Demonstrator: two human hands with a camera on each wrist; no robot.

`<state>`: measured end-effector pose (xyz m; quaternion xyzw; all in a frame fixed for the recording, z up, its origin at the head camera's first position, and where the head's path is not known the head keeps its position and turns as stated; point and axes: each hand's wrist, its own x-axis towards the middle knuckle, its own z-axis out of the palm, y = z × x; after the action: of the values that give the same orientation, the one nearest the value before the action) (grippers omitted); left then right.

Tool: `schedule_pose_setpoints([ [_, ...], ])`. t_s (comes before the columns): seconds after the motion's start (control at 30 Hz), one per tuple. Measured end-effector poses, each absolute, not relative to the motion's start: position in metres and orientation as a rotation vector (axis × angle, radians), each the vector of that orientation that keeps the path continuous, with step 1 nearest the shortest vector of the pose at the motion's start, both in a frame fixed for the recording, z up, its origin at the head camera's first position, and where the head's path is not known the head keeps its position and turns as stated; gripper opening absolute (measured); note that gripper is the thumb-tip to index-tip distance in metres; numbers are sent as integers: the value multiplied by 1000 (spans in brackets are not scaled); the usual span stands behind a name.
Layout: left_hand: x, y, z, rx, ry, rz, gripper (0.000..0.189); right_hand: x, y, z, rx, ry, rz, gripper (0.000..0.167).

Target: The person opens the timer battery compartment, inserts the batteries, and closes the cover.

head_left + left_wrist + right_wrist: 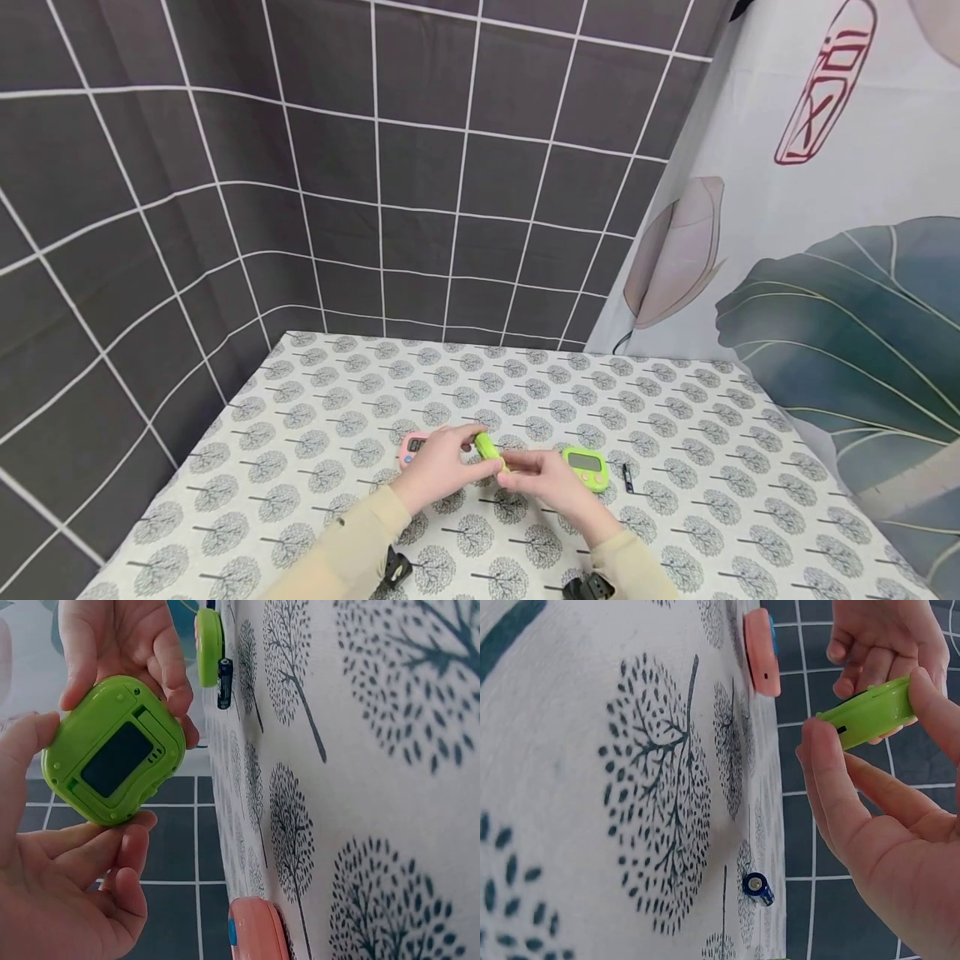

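Observation:
Both hands hold one green digital timer (488, 447) between them, tilted above the table. Its back (142, 724) faces the left wrist camera and shows a dark rectangle in the middle with small slots around it. My left hand (438, 465) pinches one end with thumb and fingertips. At the opposite end, the right hand (546, 482) grips the edge between thumb and fingers, as the right wrist view also shows. A pink timer (412, 447) lies just behind the left hand, partly hidden by it. Close to the right hand lies a second green timer (585, 468), its grey screen up.
A small dark battery (627, 477) lies right of the second green timer; its blue casing (763, 898) shows in the right wrist view. White cloth with tree prints (330, 450) covers the table. Dark gridded fabric (420, 167) hangs behind, and a leaf-patterned curtain (825, 292) at the right.

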<state>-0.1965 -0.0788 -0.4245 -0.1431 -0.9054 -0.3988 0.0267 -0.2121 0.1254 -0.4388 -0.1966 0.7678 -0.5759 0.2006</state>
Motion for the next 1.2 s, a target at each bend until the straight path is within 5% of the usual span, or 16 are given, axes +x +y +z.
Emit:
schedule_pose_setpoints([
  [0.3, -196, -80, -426, -367, -2777, -1319, 63, -207, 120, -432, -634, 2269, -1478, 55],
  [0.53, -195, -81, -426, -338, -2778, -1316, 43, -197, 108, -423, -715, 2680, -1285, 47],
  [1.2, -190, -75, -422, -301, -2809, -1270, 44, -184, 90, -418, -764, 3116, -968, 14],
])
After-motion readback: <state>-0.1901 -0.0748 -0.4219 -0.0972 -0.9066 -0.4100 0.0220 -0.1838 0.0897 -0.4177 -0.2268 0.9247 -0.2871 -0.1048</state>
